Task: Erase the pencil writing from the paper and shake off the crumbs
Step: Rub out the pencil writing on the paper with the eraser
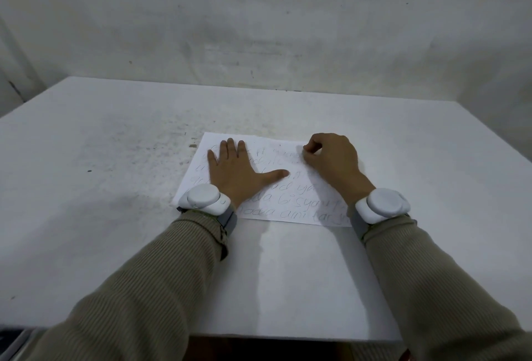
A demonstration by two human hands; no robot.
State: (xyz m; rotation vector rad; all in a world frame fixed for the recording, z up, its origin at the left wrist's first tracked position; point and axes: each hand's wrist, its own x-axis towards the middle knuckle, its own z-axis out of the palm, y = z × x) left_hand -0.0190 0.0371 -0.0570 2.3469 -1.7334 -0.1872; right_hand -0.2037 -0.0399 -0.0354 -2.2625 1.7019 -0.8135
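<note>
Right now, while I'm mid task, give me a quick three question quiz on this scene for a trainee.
1. True or false: the left-hand grip lies flat, fingers straight, on the white paper sheet with pencil writing.
2. The right-hand grip, fingers curled, is over the sheet's: A) far right corner, B) near left corner, C) near edge's middle.
3. Which written lines look darkest, those nearest the person or those farthest?
Key: 1 true; 2 A; 3 nearest.
</note>
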